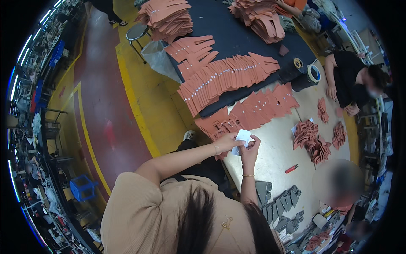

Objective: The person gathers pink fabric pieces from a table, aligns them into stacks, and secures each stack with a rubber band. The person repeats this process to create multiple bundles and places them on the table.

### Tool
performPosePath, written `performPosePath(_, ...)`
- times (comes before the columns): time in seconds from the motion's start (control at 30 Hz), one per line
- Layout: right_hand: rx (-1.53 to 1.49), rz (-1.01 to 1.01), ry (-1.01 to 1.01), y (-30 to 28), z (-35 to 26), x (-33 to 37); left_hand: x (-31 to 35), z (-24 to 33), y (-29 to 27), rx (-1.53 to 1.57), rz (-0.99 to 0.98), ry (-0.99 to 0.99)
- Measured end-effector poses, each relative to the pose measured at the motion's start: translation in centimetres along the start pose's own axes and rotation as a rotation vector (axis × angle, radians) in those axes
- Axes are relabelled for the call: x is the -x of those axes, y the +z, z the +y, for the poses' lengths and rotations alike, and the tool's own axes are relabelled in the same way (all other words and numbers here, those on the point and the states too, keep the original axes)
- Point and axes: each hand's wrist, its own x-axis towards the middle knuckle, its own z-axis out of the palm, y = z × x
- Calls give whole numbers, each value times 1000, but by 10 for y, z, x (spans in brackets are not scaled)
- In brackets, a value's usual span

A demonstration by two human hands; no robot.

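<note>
Both my hands are raised over the near left edge of the pale table [270, 169], closed around a small white paper piece [243, 136] with rounded corners. My left hand [227, 143] grips it from the left side. On the right, my right hand [250, 149] pinches its edge with thumb and fingers. Whether it is one sheet or a thin stack, I cannot tell. Just beyond my hands lies a spread row of rust-coloured cut fabric pieces [258, 109]. A longer overlapping row of the same pieces [228, 78], dotted with small white stickers, lies farther off.
Dark grey cut pieces [281, 203] and a red snipper-like tool [292, 168] lie right of my arm. Rust bundles [305, 134] sit farther right. Tape rolls [313, 73] stand near a person in black [349, 74]. At left are a stool [137, 31] and blue crate [83, 187].
</note>
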Motion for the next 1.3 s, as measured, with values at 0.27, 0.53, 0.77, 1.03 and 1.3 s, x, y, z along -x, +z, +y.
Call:
performPosePath(0.27, 216, -84, -253, 65, -34, 13, 34, 32, -82, 54, -174, -46)
performPosePath(0.53, 290, -102, -249, 222, -104, 2, 53, 80, -318, 512, 60, 103)
performPosePath(0.77, 316, -203, -187, 296, -131, 10, -36, 120, -618, 780, 635, 587)
performPosePath(1.03, 498, -57, 98, 308, -121, 41, -161, 100, -722, 883, 965, 550)
performPosePath(1.3, 545, -56, 169, 317, -123, 33, -171, 76, -694, -174, 1109, -179)
